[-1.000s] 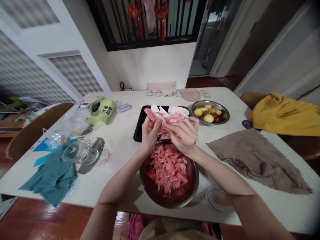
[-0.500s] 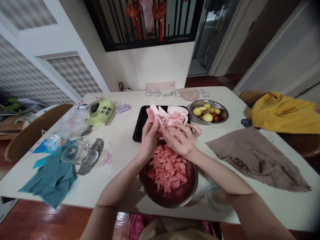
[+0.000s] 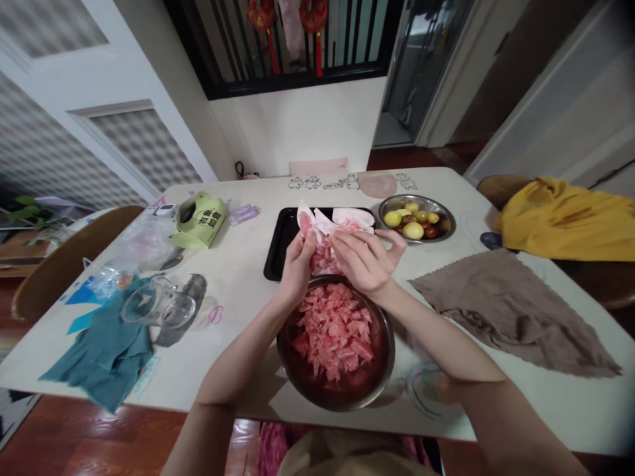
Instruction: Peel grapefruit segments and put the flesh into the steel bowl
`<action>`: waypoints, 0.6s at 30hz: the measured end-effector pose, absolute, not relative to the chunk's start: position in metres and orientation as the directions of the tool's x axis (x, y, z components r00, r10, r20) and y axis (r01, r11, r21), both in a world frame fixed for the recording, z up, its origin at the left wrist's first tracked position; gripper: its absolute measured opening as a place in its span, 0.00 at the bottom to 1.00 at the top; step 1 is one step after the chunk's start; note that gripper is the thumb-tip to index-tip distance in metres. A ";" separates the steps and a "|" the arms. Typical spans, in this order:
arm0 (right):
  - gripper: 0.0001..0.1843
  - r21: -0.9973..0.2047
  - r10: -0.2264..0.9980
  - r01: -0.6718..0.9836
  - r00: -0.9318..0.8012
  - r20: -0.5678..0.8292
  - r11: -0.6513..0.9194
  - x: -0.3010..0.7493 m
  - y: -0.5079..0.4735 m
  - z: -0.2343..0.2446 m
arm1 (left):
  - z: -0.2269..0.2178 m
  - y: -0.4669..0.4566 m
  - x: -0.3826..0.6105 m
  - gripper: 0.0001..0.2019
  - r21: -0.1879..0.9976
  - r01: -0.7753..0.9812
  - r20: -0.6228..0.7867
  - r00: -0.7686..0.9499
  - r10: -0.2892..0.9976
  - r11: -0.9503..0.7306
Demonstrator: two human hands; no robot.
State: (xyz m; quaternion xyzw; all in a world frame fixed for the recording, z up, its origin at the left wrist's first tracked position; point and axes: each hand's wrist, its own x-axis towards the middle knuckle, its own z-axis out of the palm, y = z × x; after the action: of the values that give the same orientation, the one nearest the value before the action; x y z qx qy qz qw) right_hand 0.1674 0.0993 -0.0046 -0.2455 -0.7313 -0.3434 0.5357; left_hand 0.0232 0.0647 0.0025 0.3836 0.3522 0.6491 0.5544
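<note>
In the head view, my left hand (image 3: 298, 263) pinches a piece of raw meat (image 3: 307, 222), pink with a pale fatty edge, above the black tray (image 3: 276, 246). My right hand (image 3: 366, 262) is closed over the same meat from the right, its fingertips bent together and partly hidden. More pale, fatty meat slabs (image 3: 353, 215) lie in the tray behind my hands. Right below my wrists stands a metal bowl (image 3: 385, 370) holding a heap of small red meat pieces (image 3: 337, 334).
Fruit fills part of a steel bowl (image 3: 449, 228) at the back right. A brown cloth (image 3: 510, 311) and a yellow cloth (image 3: 565, 221) lie to the right. Leftward are a glass jug (image 3: 159, 305), a teal cloth (image 3: 106, 357) and a green container (image 3: 203, 218).
Both hands have shifted slightly; the meat has lowered towards the tray and my right hand has moved a little to the right. My left hand still grips it.
</note>
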 end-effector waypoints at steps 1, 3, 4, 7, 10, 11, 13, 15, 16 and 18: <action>0.04 0.231 -0.002 0.729 -0.300 0.954 0.645 0.168 0.101 -0.005 | 0.004 0.065 0.023 0.20 0.883 -0.453 0.111 -0.053 0.992 -0.123; 0.05 0.226 0.006 0.731 -0.300 0.954 0.643 0.169 0.105 -0.007 | 0.005 0.065 0.022 0.20 0.887 -0.454 0.105 0.012 0.994 -0.088; 0.05 0.230 0.008 0.734 -0.305 0.952 0.638 0.169 0.105 -0.007 | 0.006 0.065 0.021 0.20 0.887 -0.459 0.088 0.039 0.995 -0.060; 0.04 0.257 -0.015 0.736 -0.318 0.948 0.627 0.168 0.106 -0.007 | 0.005 0.067 0.015 0.20 0.880 -0.475 0.043 0.106 0.993 0.013; 0.02 0.249 -0.019 0.743 -0.304 0.953 0.621 0.170 0.110 -0.004 | 0.003 0.068 0.011 0.19 0.872 -0.483 0.020 0.181 0.983 0.071; 0.02 0.227 0.004 0.761 -0.289 0.957 0.608 0.172 0.113 -0.003 | 0.003 0.068 0.011 0.20 0.871 -0.483 0.017 0.213 0.977 0.090; 0.05 0.159 0.075 0.807 -0.244 0.967 0.569 0.178 0.121 0.000 | 0.002 0.068 0.011 0.20 0.872 -0.473 0.017 0.282 0.959 0.124; 0.07 0.108 0.133 0.828 -0.215 0.968 0.549 0.183 0.130 0.001 | 0.002 0.067 0.012 0.19 0.874 -0.466 0.021 0.324 0.946 0.140; 0.07 0.101 0.149 0.833 -0.214 0.965 0.544 0.185 0.133 0.000 | 0.002 0.067 0.012 0.18 0.874 -0.467 0.027 0.327 0.945 0.137; 0.07 0.105 0.170 0.838 -0.228 0.959 0.535 0.187 0.138 -0.002 | 0.002 0.069 0.012 0.17 0.867 -0.483 0.039 0.311 0.950 0.122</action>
State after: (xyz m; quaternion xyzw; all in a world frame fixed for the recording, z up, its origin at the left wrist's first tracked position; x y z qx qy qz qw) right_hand 0.1868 0.1383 -0.0024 -0.3540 -0.7120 -0.3274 0.5104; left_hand 0.0117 0.0687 0.0024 0.4161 0.2806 0.5155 0.6945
